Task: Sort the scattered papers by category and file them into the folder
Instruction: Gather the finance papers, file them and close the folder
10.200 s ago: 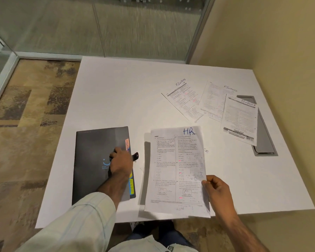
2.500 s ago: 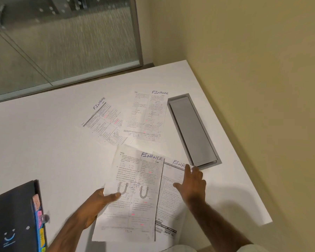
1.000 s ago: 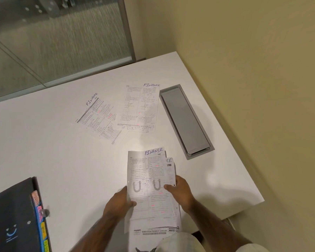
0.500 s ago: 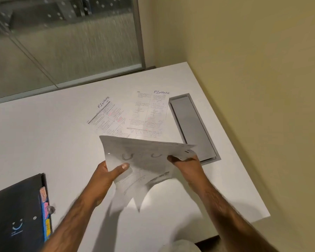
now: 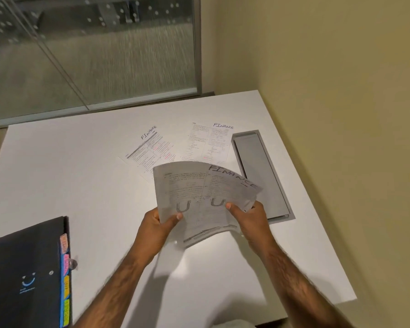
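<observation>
Both hands hold a small stack of papers (image 5: 199, 192) marked FINANCE, lifted above the white table (image 5: 81, 176) and bent upward. My left hand (image 5: 158, 227) pinches its left edge; my right hand (image 5: 249, 215) grips its right side. Two more FINANCE sheets lie flat beyond: one tilted (image 5: 149, 152), one straight (image 5: 208, 143) beside it. The black folder (image 5: 26, 273) with coloured tabs (image 5: 65, 280) lies shut at the lower left.
A grey cable hatch (image 5: 260, 176) is set into the table to the right of the papers. A beige wall (image 5: 341, 114) runs along the table's right edge. A glass partition (image 5: 92, 55) stands behind the far edge.
I gathered two FINANCE sheets from the table into one stack and lifted it. Over the last half second the stack tilted so its printed face shows.
</observation>
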Motion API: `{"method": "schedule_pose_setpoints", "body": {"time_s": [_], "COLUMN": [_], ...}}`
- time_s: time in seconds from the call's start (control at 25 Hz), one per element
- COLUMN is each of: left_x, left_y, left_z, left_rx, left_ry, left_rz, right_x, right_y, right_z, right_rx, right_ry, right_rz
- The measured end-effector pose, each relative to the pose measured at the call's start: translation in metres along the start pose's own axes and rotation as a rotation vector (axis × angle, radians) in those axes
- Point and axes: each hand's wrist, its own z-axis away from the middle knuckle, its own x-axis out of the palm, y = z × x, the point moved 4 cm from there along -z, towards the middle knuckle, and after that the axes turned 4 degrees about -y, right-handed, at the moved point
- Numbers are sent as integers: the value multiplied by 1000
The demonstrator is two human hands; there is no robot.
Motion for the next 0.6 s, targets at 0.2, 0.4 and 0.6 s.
{"method": "schedule_pose_setpoints", "body": {"time_s": [0.2,0.4,0.6], "left_x": [-2,5,3], "left_y": [1,-5,8], "left_z": [-1,-2,0], "left_rx": [38,33,100], "left_ry": [26,8,104], "left_rz": [60,32,-43], "right_x": [-2,0,2], "right_y": [-5,-2,-14], "right_z": [2,3,4], "right_rx": [-46,-82,-133], "right_ry": [26,18,68], "right_rz": [9,128,95]}}
